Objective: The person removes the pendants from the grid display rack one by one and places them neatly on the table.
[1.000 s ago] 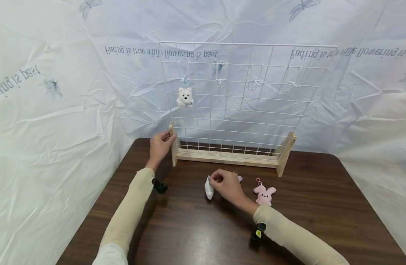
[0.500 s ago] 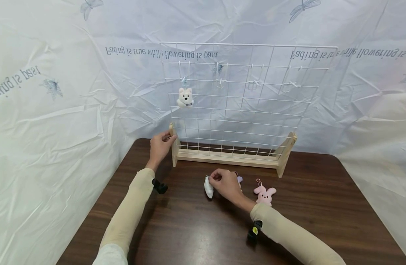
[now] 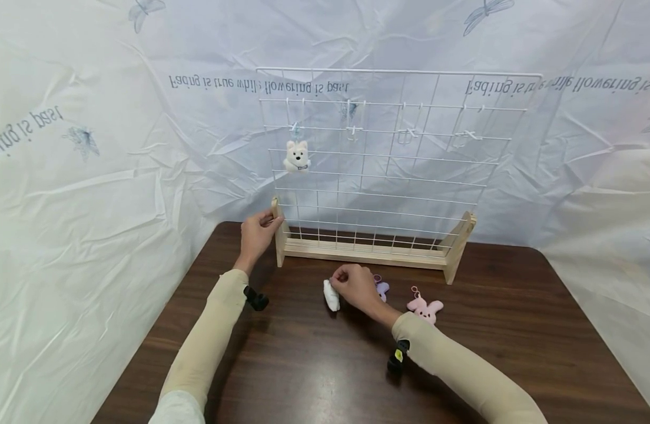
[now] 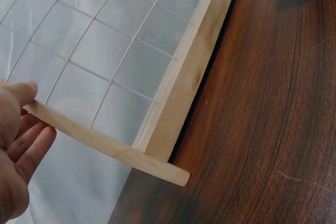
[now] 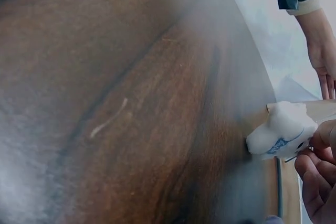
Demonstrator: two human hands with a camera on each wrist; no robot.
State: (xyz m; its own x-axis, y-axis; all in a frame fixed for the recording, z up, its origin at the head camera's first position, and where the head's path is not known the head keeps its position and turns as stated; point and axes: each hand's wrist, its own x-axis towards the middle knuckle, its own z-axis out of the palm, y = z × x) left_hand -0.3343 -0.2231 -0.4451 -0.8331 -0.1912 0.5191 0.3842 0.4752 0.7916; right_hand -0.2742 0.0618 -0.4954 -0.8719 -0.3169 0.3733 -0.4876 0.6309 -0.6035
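Observation:
My left hand holds the wooden side post of a white wire grid rack. In the left wrist view the thumb lies on one side of the post and the fingers on the other. My right hand pinches a small white plush charm at its top end, over the table in front of the rack. The right wrist view shows blue marking on the charm; fingertips cover its top. A purple plush charm lies partly hidden behind the right hand.
A pink rabbit plush charm lies on the brown table, partly behind the right forearm. A white dog plush hangs from the leftmost hook on the grid. Several white hooks run to its right. Printed white cloth surrounds the table.
My right hand has moved slightly left and toward the rack, carrying the white plush charm with it. More of the purple charm shows now. The left hand stays on the post.

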